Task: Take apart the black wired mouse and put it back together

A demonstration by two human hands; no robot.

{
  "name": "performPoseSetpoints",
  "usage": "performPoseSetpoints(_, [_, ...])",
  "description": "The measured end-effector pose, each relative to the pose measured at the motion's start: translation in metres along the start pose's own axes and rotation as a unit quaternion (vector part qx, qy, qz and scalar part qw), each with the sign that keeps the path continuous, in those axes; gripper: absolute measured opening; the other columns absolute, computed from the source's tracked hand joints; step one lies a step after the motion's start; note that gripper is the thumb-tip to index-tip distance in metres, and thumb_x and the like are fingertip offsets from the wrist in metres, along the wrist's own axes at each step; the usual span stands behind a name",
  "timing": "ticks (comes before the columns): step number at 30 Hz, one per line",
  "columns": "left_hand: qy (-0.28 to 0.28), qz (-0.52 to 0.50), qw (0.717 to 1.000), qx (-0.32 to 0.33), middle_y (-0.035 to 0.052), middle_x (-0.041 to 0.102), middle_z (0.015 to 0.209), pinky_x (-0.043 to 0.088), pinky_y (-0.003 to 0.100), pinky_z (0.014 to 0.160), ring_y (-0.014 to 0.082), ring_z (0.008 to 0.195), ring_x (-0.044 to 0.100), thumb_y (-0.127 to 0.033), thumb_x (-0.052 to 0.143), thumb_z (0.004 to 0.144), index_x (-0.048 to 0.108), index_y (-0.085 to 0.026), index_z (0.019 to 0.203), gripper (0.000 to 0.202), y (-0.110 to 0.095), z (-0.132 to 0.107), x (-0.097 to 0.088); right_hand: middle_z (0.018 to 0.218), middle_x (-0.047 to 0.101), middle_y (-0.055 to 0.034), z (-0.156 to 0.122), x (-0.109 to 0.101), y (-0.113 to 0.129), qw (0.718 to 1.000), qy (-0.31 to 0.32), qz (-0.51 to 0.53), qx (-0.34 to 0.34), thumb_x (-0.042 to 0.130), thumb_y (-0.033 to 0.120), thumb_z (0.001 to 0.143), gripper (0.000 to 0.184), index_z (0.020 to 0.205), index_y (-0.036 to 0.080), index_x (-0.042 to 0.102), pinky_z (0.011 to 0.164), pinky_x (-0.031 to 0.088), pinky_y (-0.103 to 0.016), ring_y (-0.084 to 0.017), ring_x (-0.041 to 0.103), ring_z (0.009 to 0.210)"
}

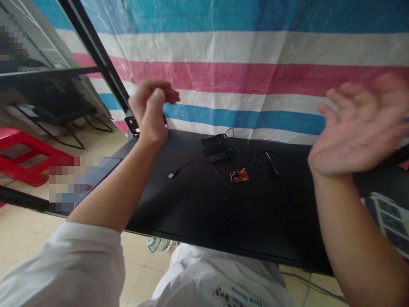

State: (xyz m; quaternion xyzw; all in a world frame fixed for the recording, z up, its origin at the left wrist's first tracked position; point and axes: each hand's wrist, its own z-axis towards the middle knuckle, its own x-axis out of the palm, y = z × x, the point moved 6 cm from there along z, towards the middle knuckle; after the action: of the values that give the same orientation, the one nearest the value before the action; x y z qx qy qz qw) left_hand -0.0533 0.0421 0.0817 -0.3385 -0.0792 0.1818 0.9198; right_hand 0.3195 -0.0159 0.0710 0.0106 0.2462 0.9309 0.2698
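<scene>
My left hand (150, 108) is raised above the far left corner of the black table (198, 213), its fingers curled loosely toward the palm, and nothing shows in it. My right hand (361, 123) is lifted at the right with the palm up and the fingers spread, blurred by motion, holding nothing. Between the hands, on the table, lie a small red circuit board (239, 175), a black cable with a USB plug (174, 174), a black clip-like part (215, 140) and a thin black stick (272, 164).
A striped blue, white and pink tarp (255, 64) hangs right behind the table. A black metal frame post (96, 51) rises at the left. A red plastic stool (22, 149) stands on the tiled floor at left. A printed sheet (390, 217) lies at the table's right.
</scene>
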Motion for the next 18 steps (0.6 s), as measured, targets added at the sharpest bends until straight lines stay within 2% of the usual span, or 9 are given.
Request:
performPoseSetpoints(1, [0.02, 0.002, 1.0, 0.003, -0.0006, 0.065, 0.074, 0.051, 0.029, 0.075, 0.0122, 0.073, 0.065, -0.03, 0.049, 0.092, 0.062, -0.016, 0.088, 0.02, 0.011, -0.004, 0.007, 0.127, 0.054, -0.0143, -0.003, 0.002, -0.012, 0.999, -0.031, 0.019, -0.001, -0.002, 0.038, 0.094, 0.056, 0.131, 0.022, 0.036, 0.096, 0.048, -0.047, -0.024, 0.058, 0.119])
performPoseSetpoints(2, [0.036, 0.01, 0.999, -0.023, -0.0003, 0.064, 0.069, 0.051, 0.028, 0.072, 0.0118, 0.067, 0.063, -0.032, 0.054, 0.089, 0.061, -0.015, 0.081, 0.02, 0.029, -0.008, 0.011, 0.112, 0.061, -0.0159, -0.008, 0.003, -0.026, 0.998, -0.059, 0.035, -0.001, 0.013, 0.045, 0.092, 0.05, 0.122, 0.02, 0.044, 0.089, 0.05, -0.047, -0.027, 0.064, 0.108])
performPoseSetpoints(4, [0.05, 0.009, 0.994, -0.099, 0.0013, 0.064, 0.068, 0.051, 0.029, 0.069, 0.0127, 0.065, 0.062, -0.034, 0.054, 0.087, 0.061, -0.015, 0.078, 0.022, 0.069, -0.018, 0.012, 0.104, 0.064, -0.0157, -0.02, 0.005, -0.064, 0.997, -0.06, 0.007, 0.05, 0.034, 0.056, 0.084, 0.051, 0.114, 0.018, 0.052, 0.086, 0.051, -0.047, -0.03, 0.065, 0.101])
performPoseSetpoints(6, [0.066, 0.006, 0.983, -0.171, 0.0035, 0.066, 0.07, 0.052, 0.03, 0.072, 0.0144, 0.068, 0.064, -0.035, 0.052, 0.087, 0.062, -0.014, 0.077, 0.025, 0.104, -0.028, 0.009, 0.099, 0.066, -0.0147, -0.034, 0.001, -0.095, 0.995, -0.051, -0.038, 0.081, 0.04, 0.062, 0.08, 0.056, 0.108, 0.016, 0.057, 0.086, 0.05, -0.048, -0.03, 0.066, 0.097])
performPoseSetpoints(8, [0.097, 0.006, 0.966, -0.239, 0.0059, 0.067, 0.073, 0.053, 0.033, 0.075, 0.0166, 0.07, 0.065, -0.035, 0.05, 0.087, 0.063, -0.013, 0.078, 0.026, 0.13, -0.038, 0.009, 0.097, 0.067, -0.0134, -0.045, -0.004, -0.117, 0.99, -0.024, -0.077, 0.115, 0.041, 0.064, 0.081, 0.057, 0.103, 0.016, 0.061, 0.086, 0.05, -0.047, -0.029, 0.066, 0.095])
performPoseSetpoints(11, [0.131, 0.015, 0.946, -0.295, 0.0086, 0.068, 0.076, 0.053, 0.036, 0.076, 0.0188, 0.071, 0.065, -0.037, 0.051, 0.085, 0.065, -0.012, 0.078, 0.03, 0.148, -0.047, 0.01, 0.097, 0.069, -0.013, -0.054, -0.01, -0.136, 0.978, -0.012, -0.12, 0.171, 0.031, 0.067, 0.084, 0.062, 0.099, 0.016, 0.063, 0.084, 0.05, -0.045, -0.028, 0.066, 0.095])
performPoseSetpoints(14, [0.154, 0.034, 0.938, -0.308, 0.0099, 0.068, 0.079, 0.053, 0.038, 0.079, 0.0204, 0.075, 0.066, -0.044, 0.053, 0.083, 0.066, -0.011, 0.078, 0.035, 0.152, -0.051, 0.012, 0.095, 0.07, -0.0122, -0.057, -0.008, -0.145, 0.965, 0.007, -0.156, 0.21, 0.025, 0.069, 0.086, 0.066, 0.099, 0.017, 0.064, 0.083, 0.05, -0.044, -0.028, 0.065, 0.096])
performPoseSetpoints(18, [0.171, 0.055, 0.934, -0.31, 0.01, 0.068, 0.079, 0.053, 0.039, 0.083, 0.0219, 0.078, 0.066, -0.047, 0.057, 0.079, 0.067, -0.011, 0.077, 0.037, 0.153, -0.052, 0.014, 0.092, 0.071, -0.011, -0.058, -0.001, -0.145, 0.955, 0.044, -0.194, 0.219, 0.027, 0.071, 0.086, 0.065, 0.093, 0.019, 0.065, 0.086, 0.048, -0.044, -0.028, 0.064, 0.094])
